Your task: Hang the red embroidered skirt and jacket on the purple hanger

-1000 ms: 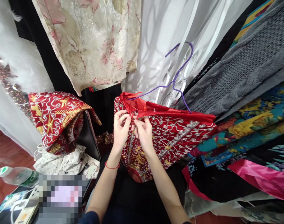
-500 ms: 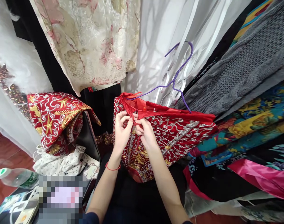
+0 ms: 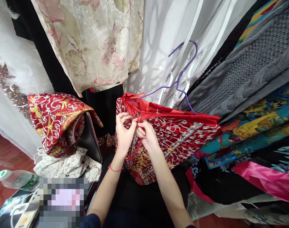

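A red garment (image 3: 182, 133) with silver and gold embroidery hangs slantwise in front of me, its waistband edged in plain red satin. A purple wire hanger (image 3: 176, 83) sits inside its top opening. My left hand (image 3: 125, 131) pinches a thin red ribbon (image 3: 137, 148) at the waistband, thumb against forefinger. Right beside it my right hand (image 3: 146, 133) closes on the same ribbon, the fingertips nearly touching the left ones. One ribbon end dangles below the hands over the embroidery. The fingers partly hide the spot where the ribbon is gripped.
Another red embroidered cloth (image 3: 56, 120) drapes over a black chair (image 3: 93, 139) at left. Below it lie a dotted white cloth (image 3: 61, 164), a plastic bottle (image 3: 18, 180) and a blurred-out device (image 3: 64, 202). Hanging clothes, including a grey knit (image 3: 241, 60), crowd the right side.
Both hands stay at the waistband with small finger movements. The ribbon's loose end now swings out further to the left beneath them. The garment and hanger have barely shifted.
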`<state>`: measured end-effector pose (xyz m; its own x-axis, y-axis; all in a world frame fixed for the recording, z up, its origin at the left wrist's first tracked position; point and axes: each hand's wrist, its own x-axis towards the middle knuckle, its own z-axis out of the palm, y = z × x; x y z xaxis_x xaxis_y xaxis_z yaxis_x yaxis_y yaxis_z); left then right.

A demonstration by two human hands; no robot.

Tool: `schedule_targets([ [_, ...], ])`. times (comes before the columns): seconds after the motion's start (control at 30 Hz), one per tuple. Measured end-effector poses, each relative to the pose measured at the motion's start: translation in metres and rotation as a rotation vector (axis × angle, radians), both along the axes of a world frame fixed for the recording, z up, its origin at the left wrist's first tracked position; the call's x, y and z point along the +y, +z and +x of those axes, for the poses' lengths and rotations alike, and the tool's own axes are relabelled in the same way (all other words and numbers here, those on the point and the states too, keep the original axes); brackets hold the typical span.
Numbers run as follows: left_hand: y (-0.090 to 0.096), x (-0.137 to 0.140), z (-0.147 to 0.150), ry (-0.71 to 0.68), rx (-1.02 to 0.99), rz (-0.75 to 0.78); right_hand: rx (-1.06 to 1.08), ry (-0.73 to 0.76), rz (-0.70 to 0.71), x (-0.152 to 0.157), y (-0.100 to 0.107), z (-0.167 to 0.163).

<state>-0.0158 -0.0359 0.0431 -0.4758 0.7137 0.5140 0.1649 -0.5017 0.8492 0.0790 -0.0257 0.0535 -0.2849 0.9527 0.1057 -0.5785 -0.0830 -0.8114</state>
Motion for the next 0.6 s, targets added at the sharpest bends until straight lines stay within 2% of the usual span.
schedule_targets([
  [0.1,0.006,-0.006,0.0,0.186,0.242,0.103,-0.054,-0.004,0.027,0.001,0.002,0.004],
  [0.23,0.015,-0.014,-0.001,0.161,0.463,0.065,-0.139,-0.073,0.087,0.002,0.003,0.006],
  [0.33,0.016,-0.014,-0.005,0.153,0.494,0.013,-0.216,-0.094,0.124,0.001,0.002,0.008],
  [0.43,0.015,-0.012,-0.009,0.039,0.327,0.036,-0.218,-0.093,0.121,-0.001,0.003,0.01],
  [0.6,0.008,-0.01,-0.019,-0.242,-0.199,0.026,-0.165,-0.154,0.133,0.001,0.003,0.013],
])
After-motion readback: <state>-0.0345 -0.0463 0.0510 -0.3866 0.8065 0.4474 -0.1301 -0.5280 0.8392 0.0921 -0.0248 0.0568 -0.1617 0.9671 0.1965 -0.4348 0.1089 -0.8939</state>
